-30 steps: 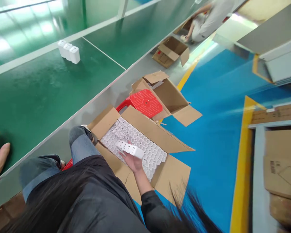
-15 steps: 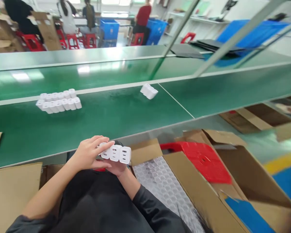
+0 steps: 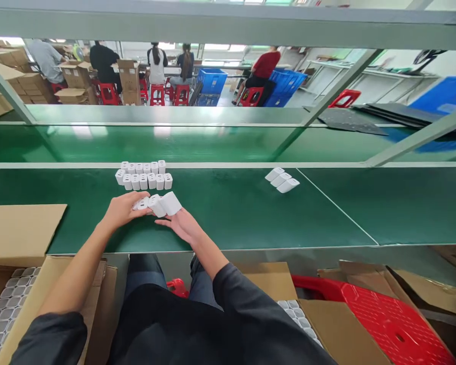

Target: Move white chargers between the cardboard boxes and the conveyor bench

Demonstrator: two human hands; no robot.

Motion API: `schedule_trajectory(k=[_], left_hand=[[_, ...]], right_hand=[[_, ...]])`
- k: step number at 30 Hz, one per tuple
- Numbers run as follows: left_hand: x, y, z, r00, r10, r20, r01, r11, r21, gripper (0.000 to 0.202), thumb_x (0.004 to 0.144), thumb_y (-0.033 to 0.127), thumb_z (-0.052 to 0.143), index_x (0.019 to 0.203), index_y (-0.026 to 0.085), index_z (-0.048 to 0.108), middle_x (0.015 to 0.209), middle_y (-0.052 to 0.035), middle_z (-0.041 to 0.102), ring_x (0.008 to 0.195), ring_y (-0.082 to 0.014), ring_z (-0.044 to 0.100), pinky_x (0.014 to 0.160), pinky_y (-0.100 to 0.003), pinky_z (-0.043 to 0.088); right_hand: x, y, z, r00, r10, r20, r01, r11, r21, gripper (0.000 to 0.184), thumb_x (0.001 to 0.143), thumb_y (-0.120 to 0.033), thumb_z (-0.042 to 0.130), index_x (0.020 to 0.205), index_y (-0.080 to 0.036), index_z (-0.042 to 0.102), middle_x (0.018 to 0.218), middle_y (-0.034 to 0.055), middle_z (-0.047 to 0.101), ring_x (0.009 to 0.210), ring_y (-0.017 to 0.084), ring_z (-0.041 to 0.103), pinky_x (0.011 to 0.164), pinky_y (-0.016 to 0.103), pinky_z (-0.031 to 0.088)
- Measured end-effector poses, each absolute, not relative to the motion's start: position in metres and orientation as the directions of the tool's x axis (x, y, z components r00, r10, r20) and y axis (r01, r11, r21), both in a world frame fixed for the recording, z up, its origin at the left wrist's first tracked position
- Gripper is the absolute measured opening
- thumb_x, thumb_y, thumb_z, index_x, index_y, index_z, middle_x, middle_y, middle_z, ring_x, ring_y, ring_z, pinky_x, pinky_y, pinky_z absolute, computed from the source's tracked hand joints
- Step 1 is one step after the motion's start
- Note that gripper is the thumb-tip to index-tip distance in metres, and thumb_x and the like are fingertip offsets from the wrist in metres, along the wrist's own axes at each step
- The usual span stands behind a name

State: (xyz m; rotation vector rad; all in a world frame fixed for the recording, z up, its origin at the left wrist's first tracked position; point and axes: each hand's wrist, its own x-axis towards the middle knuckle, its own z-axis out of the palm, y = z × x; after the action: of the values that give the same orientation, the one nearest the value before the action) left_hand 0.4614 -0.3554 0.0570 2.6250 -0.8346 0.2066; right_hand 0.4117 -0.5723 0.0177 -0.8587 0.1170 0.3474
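Both hands hold a short row of white chargers point(image 3: 159, 204) just above the green belt point(image 3: 231, 213). My left hand point(image 3: 121, 210) grips the row's left end, fingers curled over it. My right hand point(image 3: 180, 225) cups the row from below and the right. Right behind them, a block of several white chargers point(image 3: 144, 175) stands in two rows on the belt. Three more white chargers point(image 3: 282, 180) lie in a slanted row farther right.
An open cardboard box point(image 3: 26, 284) with trays of white chargers sits at my lower left, another box point(image 3: 327, 324) and a red stool point(image 3: 383, 319) at my lower right. Metal frame bars point(image 3: 342, 81) cross overhead. People sit on red stools beyond the far belt.
The view rose from the box on the floor to the belt. My right hand lifted the chargers from the box, my left hand joined it, and both carried the row forward over the belt.
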Motion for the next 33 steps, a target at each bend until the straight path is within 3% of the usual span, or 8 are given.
schedule_trajectory(k=[4, 9, 13, 18, 24, 26, 29, 33], left_hand=[[0.504, -0.350, 0.054, 0.841, -0.504, 0.197, -0.533, -0.834, 0.143, 0.045, 0.086, 0.063, 0.055, 0.120, 0.035, 0.064, 0.120, -0.0003, 0.069, 0.101, -0.0228, 0.066, 0.067, -0.026, 0.045], [0.525, -0.351, 0.039, 0.807, -0.551, 0.212, -0.575, -0.815, 0.068, 0.052, 0.083, 0.067, 0.057, 0.122, 0.032, 0.065, 0.114, -0.0053, 0.070, 0.100, -0.0266, 0.066, 0.069, -0.030, 0.047], [0.526, -0.343, 0.034, 0.774, -0.563, 0.290, -0.600, -0.798, 0.051, 0.062, 0.081, 0.069, 0.059, 0.125, 0.025, 0.064, 0.111, -0.0096, 0.071, 0.105, -0.0291, 0.064, 0.087, -0.038, 0.047], [0.513, -0.348, 0.040, 0.645, -0.562, 0.518, -0.694, -0.714, 0.091, 0.069, 0.077, 0.070, 0.063, 0.126, 0.021, 0.063, 0.114, -0.0113, 0.069, 0.117, -0.0330, 0.056, 0.101, -0.046, 0.037], [0.492, -0.371, 0.038, 0.663, -0.637, 0.393, -0.745, -0.611, 0.268, 0.048, 0.086, 0.059, 0.059, 0.118, 0.024, 0.065, 0.117, -0.0083, 0.067, 0.113, -0.0258, 0.059, 0.098, -0.042, 0.036], [0.495, -0.371, 0.037, 0.687, -0.600, 0.409, -0.715, -0.658, 0.236, 0.046, 0.085, 0.059, 0.061, 0.114, 0.023, 0.066, 0.112, -0.0078, 0.069, 0.113, -0.0264, 0.058, 0.099, -0.043, 0.034], [0.504, -0.368, 0.037, 0.680, -0.597, 0.426, -0.684, -0.726, 0.074, 0.042, 0.086, 0.055, 0.062, 0.112, 0.022, 0.066, 0.110, -0.0096, 0.069, 0.117, -0.0306, 0.055, 0.100, -0.048, 0.033], [0.512, -0.366, 0.036, 0.693, -0.602, 0.397, -0.639, -0.767, -0.047, 0.047, 0.087, 0.051, 0.061, 0.122, 0.020, 0.063, 0.117, -0.0143, 0.065, 0.112, -0.0334, 0.056, 0.096, -0.049, 0.037]], right_hand=[[0.449, -0.573, 0.011, 0.934, 0.037, -0.355, -0.312, 0.568, -0.762, 0.018, 0.091, -0.014, 0.052, 0.103, -0.017, 0.065, 0.090, 0.0073, 0.072, 0.073, 0.017, 0.068, 0.067, 0.032, 0.059], [0.467, -0.572, 0.001, 0.935, 0.005, -0.355, -0.288, 0.592, -0.753, 0.018, 0.092, -0.012, 0.049, 0.102, -0.018, 0.064, 0.081, 0.0047, 0.070, 0.069, 0.015, 0.067, 0.063, 0.030, 0.059], [0.467, -0.575, -0.003, 0.936, -0.001, -0.351, -0.278, 0.610, -0.742, 0.015, 0.090, -0.017, 0.056, 0.101, -0.018, 0.065, 0.084, 0.0064, 0.071, 0.069, 0.016, 0.068, 0.063, 0.030, 0.058], [0.457, -0.574, 0.001, 0.962, 0.067, -0.266, -0.250, 0.617, -0.747, 0.021, 0.088, -0.020, 0.059, 0.108, -0.019, 0.067, 0.101, 0.0086, 0.074, 0.079, 0.017, 0.070, 0.066, 0.029, 0.057], [0.448, -0.573, 0.001, 0.963, 0.148, -0.226, -0.270, 0.555, -0.787, 0.017, 0.083, -0.023, 0.065, 0.099, -0.020, 0.070, 0.099, 0.0054, 0.074, 0.086, 0.018, 0.070, 0.077, 0.032, 0.057], [0.448, -0.581, 0.000, 0.978, 0.073, -0.198, -0.207, 0.509, -0.835, 0.023, 0.083, -0.026, 0.064, 0.105, -0.021, 0.070, 0.103, 0.0054, 0.074, 0.091, 0.018, 0.070, 0.082, 0.033, 0.056], [0.448, -0.594, 0.003, 0.983, -0.065, -0.169, -0.118, 0.478, -0.870, 0.048, 0.080, -0.024, 0.061, 0.128, -0.027, 0.060, 0.109, 0.0041, 0.071, 0.083, 0.018, 0.072, 0.081, 0.035, 0.056], [0.443, -0.600, 0.012, 0.987, -0.034, -0.159, -0.110, 0.574, -0.811, 0.080, 0.062, -0.009, 0.061, 0.137, -0.035, 0.049, 0.118, 0.0000, 0.065, 0.095, 0.020, 0.071, 0.089, 0.037, 0.054]])
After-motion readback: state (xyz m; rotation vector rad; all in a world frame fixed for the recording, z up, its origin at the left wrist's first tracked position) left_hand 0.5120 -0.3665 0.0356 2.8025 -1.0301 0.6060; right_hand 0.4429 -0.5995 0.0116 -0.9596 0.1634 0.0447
